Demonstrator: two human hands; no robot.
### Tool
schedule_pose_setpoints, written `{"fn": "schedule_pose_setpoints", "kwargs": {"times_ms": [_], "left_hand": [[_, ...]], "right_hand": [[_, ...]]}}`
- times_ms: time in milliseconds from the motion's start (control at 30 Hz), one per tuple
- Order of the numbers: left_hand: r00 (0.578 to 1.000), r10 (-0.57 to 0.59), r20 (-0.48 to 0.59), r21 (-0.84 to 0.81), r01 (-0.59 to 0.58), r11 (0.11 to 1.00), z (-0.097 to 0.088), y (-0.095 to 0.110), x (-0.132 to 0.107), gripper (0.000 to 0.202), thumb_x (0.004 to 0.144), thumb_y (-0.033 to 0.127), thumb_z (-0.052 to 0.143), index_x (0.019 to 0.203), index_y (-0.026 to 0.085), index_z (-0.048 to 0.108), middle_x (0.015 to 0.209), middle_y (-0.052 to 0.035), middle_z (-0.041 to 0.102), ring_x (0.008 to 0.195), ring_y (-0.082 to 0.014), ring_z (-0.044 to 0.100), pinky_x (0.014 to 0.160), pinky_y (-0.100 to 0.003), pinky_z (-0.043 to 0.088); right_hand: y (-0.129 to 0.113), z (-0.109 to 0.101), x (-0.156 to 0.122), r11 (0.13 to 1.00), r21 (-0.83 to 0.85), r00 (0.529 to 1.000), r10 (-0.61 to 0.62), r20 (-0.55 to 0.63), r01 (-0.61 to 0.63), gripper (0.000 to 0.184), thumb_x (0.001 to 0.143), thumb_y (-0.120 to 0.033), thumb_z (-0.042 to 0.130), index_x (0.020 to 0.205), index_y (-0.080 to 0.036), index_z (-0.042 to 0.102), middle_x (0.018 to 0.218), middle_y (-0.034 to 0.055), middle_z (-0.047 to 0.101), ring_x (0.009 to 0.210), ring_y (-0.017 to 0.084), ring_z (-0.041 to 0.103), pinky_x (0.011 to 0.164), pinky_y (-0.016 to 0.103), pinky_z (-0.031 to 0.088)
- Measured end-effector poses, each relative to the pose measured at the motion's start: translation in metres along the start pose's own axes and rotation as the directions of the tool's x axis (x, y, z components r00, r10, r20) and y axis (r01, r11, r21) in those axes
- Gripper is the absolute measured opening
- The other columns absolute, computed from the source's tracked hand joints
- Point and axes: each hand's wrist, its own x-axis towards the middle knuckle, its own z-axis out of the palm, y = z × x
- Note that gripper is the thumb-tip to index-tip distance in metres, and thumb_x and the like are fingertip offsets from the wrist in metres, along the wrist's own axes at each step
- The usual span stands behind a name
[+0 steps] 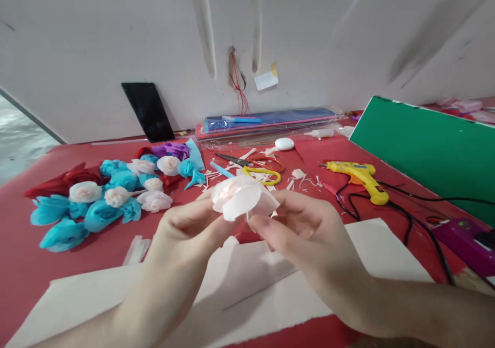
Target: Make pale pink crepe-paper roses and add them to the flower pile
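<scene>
Between my two hands is a pale pink paper flower (236, 196), held above the white paper sheet. My left hand (183, 239) pinches its left side, thumb below the petals. On the other side, my right hand (305, 229) grips the lower right petal between thumb and fingers. The fingertips behind the flower are partly hidden by it. Just beyond lie scissors (263, 172) with red and yellow handles, among white paper scraps. A pale blue pen-like stick (222, 170) rests beside them.
Blue, white, red and purple paper flowers (102, 219) are heaped at left. A yellow glue gun (358, 178) with a black cord lies at right, before a green board (425, 147). A black phone (149, 111) leans on the wall. White paper (247, 296) lies beneath my hands.
</scene>
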Motion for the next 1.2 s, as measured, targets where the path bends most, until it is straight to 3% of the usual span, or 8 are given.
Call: {"fn": "schedule_pose_setpoints", "kwargs": {"times_ms": [133,233,500,600,833,900,1033,1200], "left_hand": [[0.999,0.02,-0.027,0.011,-0.02,1.0,0.0,0.002,-0.002,0.003,0.076,0.03,0.075,0.075,0.028,0.077,0.096,0.0053,0.076,0.096,-0.0178,0.065,0.087,-0.023,0.053],[0.998,0.062,-0.021,0.015,-0.062,0.998,-0.001,-0.001,-0.003,0.005,0.079,0.027,0.073,0.079,0.03,0.077,0.094,0.0075,0.076,0.087,-0.0128,0.065,0.083,-0.017,0.053],[0.998,0.055,-0.031,-0.033,-0.056,0.998,-0.002,-0.007,-0.004,0.018,0.077,0.029,0.075,0.093,0.036,0.076,0.098,0.0056,0.076,0.093,-0.0187,0.069,0.083,-0.023,0.058],[0.997,0.073,-0.007,-0.018,-0.073,0.997,-0.005,-0.008,-0.005,0.016,0.077,0.031,0.075,0.092,0.037,0.075,0.091,0.0069,0.076,0.084,-0.0162,0.07,0.074,-0.018,0.059],[0.972,0.209,0.105,0.153,-0.223,0.963,-0.001,0.005,0.002,0.026,0.073,0.013,0.068,0.087,0.036,0.071,0.08,0.0083,0.071,0.07,-0.0101,0.066,0.063,-0.01,0.054],[0.956,0.261,0.131,0.206,-0.283,0.937,0.002,0.013,0.003,0.026,0.068,0.012,0.068,0.083,0.033,0.068,0.074,0.0064,0.07,0.065,-0.012,0.066,0.059,-0.014,0.055],[0.891,0.416,0.182,0.364,-0.454,0.813,0.002,0.02,0.001,0.036,0.062,0.007,0.064,0.089,0.031,0.061,0.078,0.0044,0.065,0.068,-0.0144,0.065,0.06,-0.019,0.056],[0.884,0.43,0.185,0.506,-0.461,0.729,-0.005,0.016,-0.006,0.059,0.065,0.015,0.069,0.113,0.043,0.048,0.093,0.0047,0.067,0.082,-0.019,0.067,0.063,-0.022,0.058]], "right_hand": [[-0.002,0.0,-0.003,0.95,-0.24,0.978,-0.208,-0.011,0.199,0.014,0.07,-0.019,0.076,0.069,-0.018,0.062,0.063,-0.0048,0.055,0.058,0.007,0.048,0.051,0.017,0.042],[-0.002,-0.002,-0.003,0.9,-0.325,0.952,-0.308,-0.003,0.29,0.021,0.081,-0.021,0.067,0.063,-0.017,0.058,0.058,-0.0049,0.05,0.055,0.007,0.045,0.048,0.017,0.038],[-0.005,-0.006,-0.002,0.868,-0.385,0.944,-0.328,0.03,0.313,0.027,0.084,-0.021,0.061,0.058,-0.016,0.057,0.064,-0.0012,0.06,0.06,0.009,0.054,0.053,0.02,0.042],[-0.008,-0.007,0.0,0.861,-0.398,0.946,-0.319,0.061,0.316,0.028,0.085,-0.02,0.059,0.058,-0.016,0.057,0.064,-0.0007,0.062,0.061,0.01,0.056,0.054,0.02,0.043],[-0.017,-0.012,0.002,0.81,-0.447,0.925,-0.328,0.192,0.38,0.025,0.087,-0.019,0.06,0.063,-0.013,0.064,0.062,0.001,0.063,0.054,0.008,0.053,0.048,0.019,0.04],[-0.017,-0.014,0.003,0.74,-0.476,0.879,-0.417,0.229,0.475,0.028,0.089,-0.016,0.057,0.063,-0.012,0.064,0.06,0.0016,0.063,0.051,0.008,0.053,0.046,0.019,0.04],[-0.015,-0.015,0.002,0.491,-0.582,0.724,-0.634,0.271,0.648,0.027,0.09,-0.011,0.053,0.066,-0.013,0.065,0.067,0.0041,0.07,0.057,0.01,0.062,0.053,0.019,0.048],[-0.014,-0.016,-0.001,0.221,-0.738,0.623,-0.712,0.325,0.637,0.025,0.094,-0.015,0.05,0.075,-0.018,0.066,0.071,0.0021,0.073,0.06,0.011,0.066,0.054,0.02,0.05]]}}
